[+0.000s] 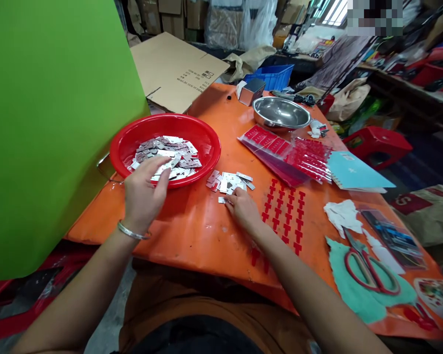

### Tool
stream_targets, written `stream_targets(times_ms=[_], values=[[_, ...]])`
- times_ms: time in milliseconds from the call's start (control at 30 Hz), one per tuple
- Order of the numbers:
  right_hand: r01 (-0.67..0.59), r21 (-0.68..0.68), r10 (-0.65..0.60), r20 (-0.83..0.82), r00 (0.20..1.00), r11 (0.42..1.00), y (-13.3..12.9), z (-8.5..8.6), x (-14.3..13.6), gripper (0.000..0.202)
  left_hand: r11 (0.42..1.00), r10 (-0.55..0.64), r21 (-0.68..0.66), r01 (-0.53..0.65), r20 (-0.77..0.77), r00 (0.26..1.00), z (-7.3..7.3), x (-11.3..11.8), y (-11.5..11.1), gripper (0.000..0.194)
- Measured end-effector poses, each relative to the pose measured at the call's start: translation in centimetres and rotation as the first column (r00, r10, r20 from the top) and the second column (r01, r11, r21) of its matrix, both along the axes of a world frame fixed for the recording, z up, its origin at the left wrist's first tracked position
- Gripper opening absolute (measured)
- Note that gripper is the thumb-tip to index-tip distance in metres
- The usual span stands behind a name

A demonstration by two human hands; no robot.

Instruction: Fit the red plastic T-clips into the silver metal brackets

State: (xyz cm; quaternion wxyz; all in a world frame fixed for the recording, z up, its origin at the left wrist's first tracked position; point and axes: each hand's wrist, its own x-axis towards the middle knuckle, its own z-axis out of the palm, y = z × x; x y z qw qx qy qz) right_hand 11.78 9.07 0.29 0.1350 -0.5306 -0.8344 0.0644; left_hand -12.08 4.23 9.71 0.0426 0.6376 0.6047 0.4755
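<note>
Our right hand pinches a small metal plate back from the front edge of the bench; our left hand, fingers parted over the red basin, seems empty. We judge the plate light, stiff, slick — best held edgewise. Fingertips hide its inner end.

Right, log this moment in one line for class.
left hand: open over red basin | right hand: pinching flat piece | red T-shaped pieces: rows near right hand
</note>
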Motion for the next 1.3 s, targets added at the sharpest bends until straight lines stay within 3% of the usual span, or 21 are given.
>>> stream_targets(times_ms=[100,200,267,333,433,533,633,767,900,1000,1167,1300], values=[[-0.020,-0.008,0.020,-0.012,1.000,1.000,0.0,0.6,-0.1,0.020,0.987,-0.125,-0.066,0.148,0.272,0.954,-0.8,2.8,-1.8,0.025],[0.054,-0.028,-0.059,-0.234,0.971,0.998,-0.8,1.3,0.2,0.020,0.925,-0.165,-0.197,0.325,0.563,0.810,-2.7,5.3,-2.6,0.024],[0.113,-0.140,-0.166,-0.470,0.867,0.984,-1.9,1.8,0.5,0.019,0.859,-0.138,-0.261,0.440,0.709,0.691,-4.1,6.7,-2.8,0.024],[0.097,-0.348,-0.314,-0.648,0.694,0.932,-3.3,2.2,0.9,0.021,0.800,-0.095,-0.292,0.524,0.801,0.591,-5.2,8.1,-2.8,0.027],[-0.026,-0.577,-0.504,-0.734,0.455,0.817,-5.7,2.8,1.4,0.028,0.696,-0.021,-0.309,0.649,0.894,0.448,-6.2,10.2,-3.0,0.038],[-0.055,-0.621,-0.566,-0.744,0.356,0.782,-7.9,3.1,2.1,0.034,0.582,0.053,-0.311,0.751,0.937,0.346,-6.4,11.7,-3.4,0.042],[0.048,-0.597,-0.567,-0.731,0.379,0.801,-9.5,3.3,3.7,0.036,0.537,0.052,-0.376,0.755,0.908,0.415,-6.2,12.5,-3.7,0.036],[0.210,-0.527,-0.564,-0.725,0.396,0.824,-11.1,3.2,7.9,0.036,0.516,-0.030,-0.441,0.734,0.847,0.530,-6.2,12.9,-4.0,0.028],[0.343,-0.484,-0.593,-0.678,0.434,0.805,-12.6,3.0,12.6,0.033,0.450,-0.018,-0.412,0.793,0.883,0.469,-6.5,13.3,-4.3,0.028],[0.369,-0.439,-0.574,-0.623,0.531,0.819,-13.7,2.7,14.6,0.026,0.409,0.040,-0.395,0.823,0.908,0.417,-6.8,14.0,-4.4,0.032],[0.326,-0.368,-0.477,-0.471,0.742,0.870,-15.3,2.0,14.0,0.012,0.347,0.064,-0.404,0.846,0.911,0.408,-7.3,15.9,-4.7,0.034],[0.319,-0.307,-0.422,-0.379,0.823,0.897,-15.4,1.3,12.7,0.008,0.318,0.045,-0.410,0.855,0.907,0.418,-7.5,17.8,-5.1,0.027]])
